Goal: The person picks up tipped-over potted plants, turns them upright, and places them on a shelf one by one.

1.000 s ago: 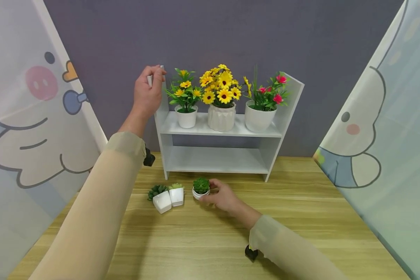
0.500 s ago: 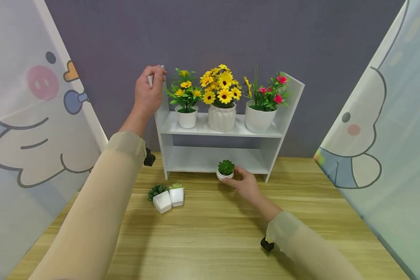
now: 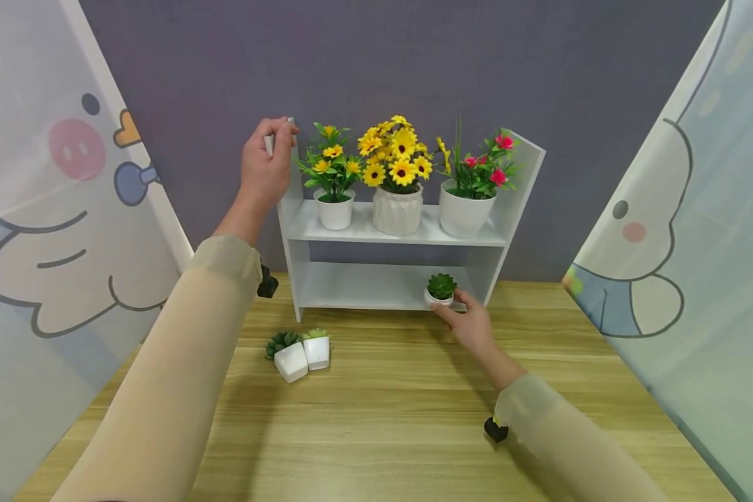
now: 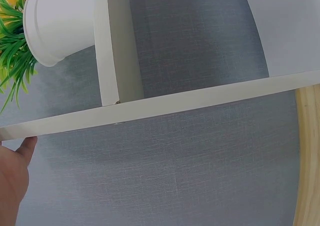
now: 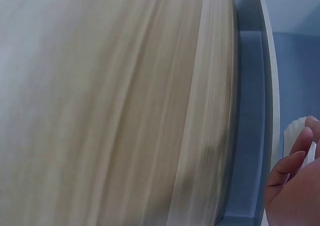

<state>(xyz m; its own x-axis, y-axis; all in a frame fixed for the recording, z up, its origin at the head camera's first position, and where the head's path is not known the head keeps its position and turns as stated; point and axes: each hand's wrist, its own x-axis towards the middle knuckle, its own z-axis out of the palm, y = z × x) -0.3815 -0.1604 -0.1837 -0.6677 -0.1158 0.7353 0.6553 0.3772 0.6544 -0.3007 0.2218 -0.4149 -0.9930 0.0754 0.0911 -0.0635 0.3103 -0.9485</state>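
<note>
A two-tier white shelf (image 3: 364,286) stands on the wooden table. My left hand (image 3: 266,164) grips the top of its left side panel; the left wrist view shows a fingertip against the panel's edge (image 4: 200,101). My right hand (image 3: 473,328) pinches a small potted succulent (image 3: 441,287) with dark green leaves and a round white pot. This plant is at the front right of the lower board, overlapping its front edge in the head view. The right wrist view shows my fingers (image 5: 300,141) around the white pot (image 5: 295,130), with the leaves hidden.
Two more potted succulents lie tipped over on the table (image 3: 376,432): a dark green one (image 3: 291,362) and a paler one (image 3: 316,352). Along the upper board stand a small yellow-flowered plant (image 3: 335,209), a fuller yellow one (image 3: 398,209) and a pink-flowered one (image 3: 467,213).
My right hand has carried the small succulent from the table, rightward and away from me, to the lower board's right end. My left hand stays on the side panel.
</note>
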